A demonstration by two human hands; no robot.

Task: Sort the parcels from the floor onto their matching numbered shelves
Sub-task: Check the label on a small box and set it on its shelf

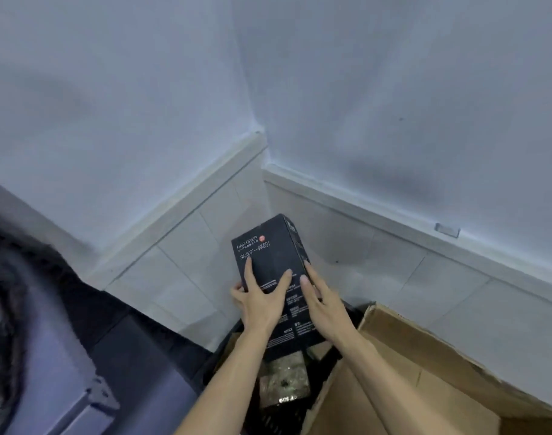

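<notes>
A black hair drier box (274,255) with white print is held up in front of the room corner, above the floor. My left hand (262,298) grips its left side, fingers spread over the printed face and one finger wrapped round the left edge. My right hand (322,296) holds the right edge, fingers lying along the face and side. No numbered shelf is in view.
An open brown cardboard carton (409,365) stands at the lower right. Below the box, a dark bin (300,400) holds a parcel in shiny wrap (284,381). A dark blurred object (48,324) fills the lower left. White walls and a tiled skirting (205,233) meet in the corner ahead.
</notes>
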